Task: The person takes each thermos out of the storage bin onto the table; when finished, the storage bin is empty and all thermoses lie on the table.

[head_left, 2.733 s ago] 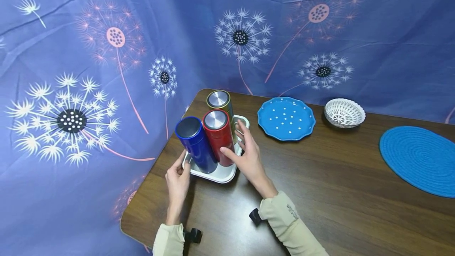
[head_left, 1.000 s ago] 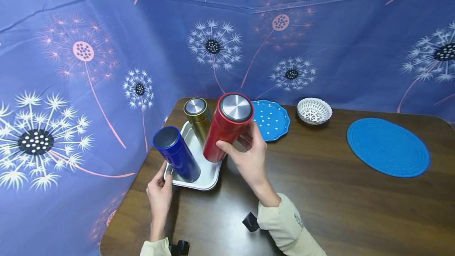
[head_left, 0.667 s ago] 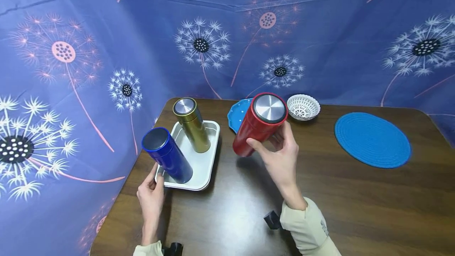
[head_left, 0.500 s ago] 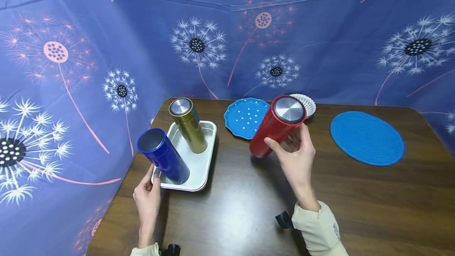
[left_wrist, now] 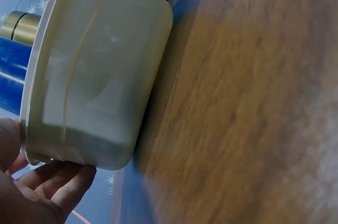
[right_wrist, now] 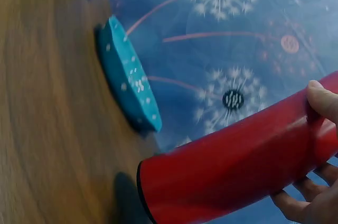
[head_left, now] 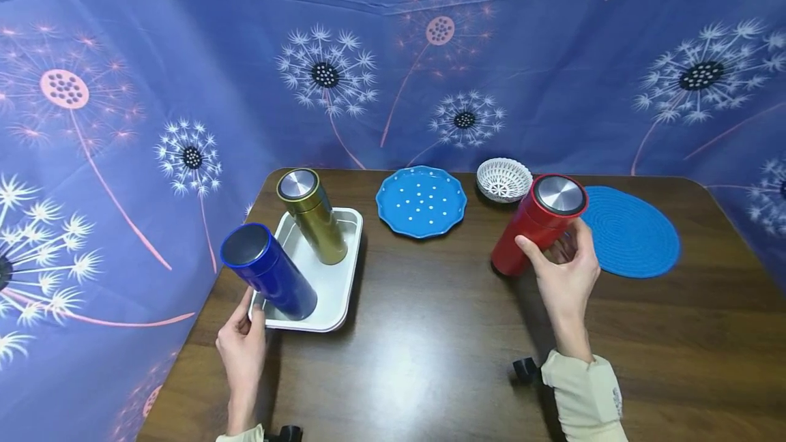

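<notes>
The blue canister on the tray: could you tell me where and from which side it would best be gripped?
Grip the blue canister around its mid-body, coming from the right. It stands upright in the near corner of the tray, with smooth round walls. The left hand holds the tray's near left corner and the gold canister stands behind it, so the right side looks most open.

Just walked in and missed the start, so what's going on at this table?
A person's right hand grips a red canister, tilted, above the wooden table beside a blue round mat. The left hand holds the corner of a metal tray where a blue canister and a gold canister stand.
</notes>
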`<state>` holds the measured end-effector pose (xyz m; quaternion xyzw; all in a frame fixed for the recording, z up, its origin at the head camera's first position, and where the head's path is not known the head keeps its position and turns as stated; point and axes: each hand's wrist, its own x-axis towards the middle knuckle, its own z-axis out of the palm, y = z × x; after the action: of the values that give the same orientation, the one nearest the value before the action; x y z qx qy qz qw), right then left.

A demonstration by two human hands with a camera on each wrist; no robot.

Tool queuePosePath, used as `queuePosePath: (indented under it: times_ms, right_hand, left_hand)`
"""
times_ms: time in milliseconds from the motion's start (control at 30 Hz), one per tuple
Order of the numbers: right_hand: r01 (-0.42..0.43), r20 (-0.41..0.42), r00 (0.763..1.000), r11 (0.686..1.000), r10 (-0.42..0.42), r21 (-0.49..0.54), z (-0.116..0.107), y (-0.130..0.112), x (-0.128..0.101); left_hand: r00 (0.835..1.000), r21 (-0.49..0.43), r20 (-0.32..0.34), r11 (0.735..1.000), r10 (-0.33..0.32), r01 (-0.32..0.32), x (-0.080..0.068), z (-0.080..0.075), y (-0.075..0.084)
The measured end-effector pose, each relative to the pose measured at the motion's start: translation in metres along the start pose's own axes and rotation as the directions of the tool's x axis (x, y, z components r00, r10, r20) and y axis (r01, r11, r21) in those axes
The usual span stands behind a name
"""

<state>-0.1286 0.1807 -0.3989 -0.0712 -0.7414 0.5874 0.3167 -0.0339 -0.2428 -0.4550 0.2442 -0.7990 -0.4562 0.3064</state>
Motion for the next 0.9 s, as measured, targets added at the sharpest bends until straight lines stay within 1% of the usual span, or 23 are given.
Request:
queuePosePath:
  times_ms: [167, 333, 533, 733, 900]
  right_hand:
    - [-0.028, -0.019, 0.999, 0.999, 0.027, -0.04, -0.004, 0.012, 0.007]
    - [-0.043, -0.016, 0.999, 0.999, 0.042, -0.028, -0.004, 0.018, 0.009]
    - [-0.05, -0.017, 0.999, 0.999, 0.05, -0.003, -0.003, 0.021, 0.009]
    - [-0.054, -0.008, 0.998, 0.998, 0.054, -0.016, -0.002, 0.021, 0.01]
    - [-0.063, 0.011, 0.998, 0.998, 0.064, -0.027, -0.001, 0.022, 0.011]
  left_hand:
    - [1.0, 0.009, 0.01, 1.0, -0.007, 0.007, 0.0, -0.002, 0.0]
    - [1.0, 0.027, 0.019, 0.999, -0.025, 0.025, 0.0, -0.003, 0.0]
    - [0.999, 0.025, 0.009, 0.999, -0.046, 0.045, -0.001, -0.001, 0.002]
    - [0.998, 0.04, 0.008, 0.998, -0.054, 0.054, -0.001, 0.0, 0.003]
    - [0.999, 0.016, 0.01, 0.999, -0.05, 0.05, -0.001, 0.0, 0.003]
